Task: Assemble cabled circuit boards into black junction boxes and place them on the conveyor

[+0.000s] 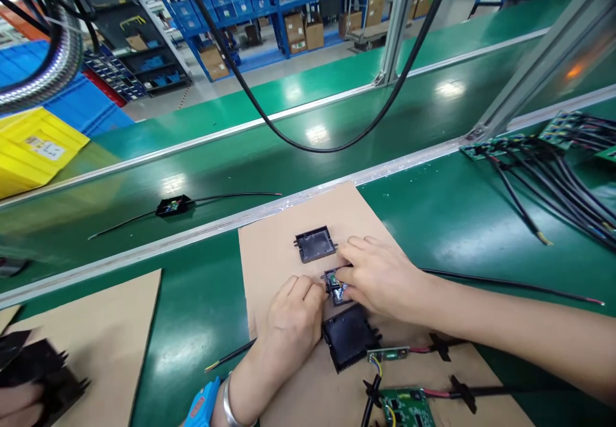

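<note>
A small black plastic case (331,278) with a circuit board (338,287) in it lies on the cardboard sheet. At its left edge my left hand (294,314) is closed, its fingertips partly hidden. My right hand (380,274) reaches in from the right, thumb and fingers bent onto the board. A black cable (235,352) with bare wire ends comes out from under my left wrist; another cable (505,282) runs right from behind my right forearm. Just above lies an open black case half (315,245), and just below another black case half (350,337).
Two circuit boards with cables, one narrow (392,354) and one green (409,408), lie at the front. Cabled boards (510,148) are piled at right. A filled case (173,205) sits on the green belt. Another person's hand (19,404) holds black cases at lower left. A black cable loop (317,149) hangs ahead.
</note>
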A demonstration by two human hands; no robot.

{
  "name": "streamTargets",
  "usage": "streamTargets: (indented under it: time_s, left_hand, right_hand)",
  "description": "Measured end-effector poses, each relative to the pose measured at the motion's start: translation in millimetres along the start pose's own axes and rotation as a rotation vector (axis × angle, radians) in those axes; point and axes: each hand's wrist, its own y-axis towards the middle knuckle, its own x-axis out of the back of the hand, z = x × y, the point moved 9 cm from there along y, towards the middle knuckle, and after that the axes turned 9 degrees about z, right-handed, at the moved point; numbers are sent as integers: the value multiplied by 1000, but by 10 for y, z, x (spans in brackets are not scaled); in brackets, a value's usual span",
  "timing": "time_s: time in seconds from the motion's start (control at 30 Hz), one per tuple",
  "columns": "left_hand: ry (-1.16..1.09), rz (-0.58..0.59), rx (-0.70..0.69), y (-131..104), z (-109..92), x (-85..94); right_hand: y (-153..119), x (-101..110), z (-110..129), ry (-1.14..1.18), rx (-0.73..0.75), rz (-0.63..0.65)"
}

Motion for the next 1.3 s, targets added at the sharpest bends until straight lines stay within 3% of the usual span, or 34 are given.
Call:
streamTargets:
  time_s: [0.2, 0.4, 0.57, 0.67, 0.83, 0.93, 1.1, 1.2, 1.3]
  left_hand:
    - [-126, 130, -49, 52, 37, -40]
    - [34, 259, -65, 110, 9, -128]
    - [-148, 120, -68, 71, 54, -61]
    - [-274, 24, -19, 29, 145, 24]
    - [-321, -11, 12, 15, 160, 52]
    - [-308, 4, -17, 25, 125, -4]
    - [-259, 57, -34, 22, 121, -97]
    - [-270, 30, -20, 14, 125, -5]
    - [-337, 28, -46, 33, 40, 133]
  right_hand:
    - [-31, 14, -57, -21, 15, -8]
    - [19, 28, -3, -93, 26, 13]
    - [35, 0, -72, -7, 47, -8]
    - [-17, 23, 15, 2, 69, -23]
    - [-86, -4, 340, -134, 76, -5]
    - [-77, -55, 413, -139, 90, 25]
    - [-107, -32, 209, 14, 43, 40]
    - [-258, 76, 50, 178, 76, -21]
    - [-432, 148, -175, 256, 13, -84]
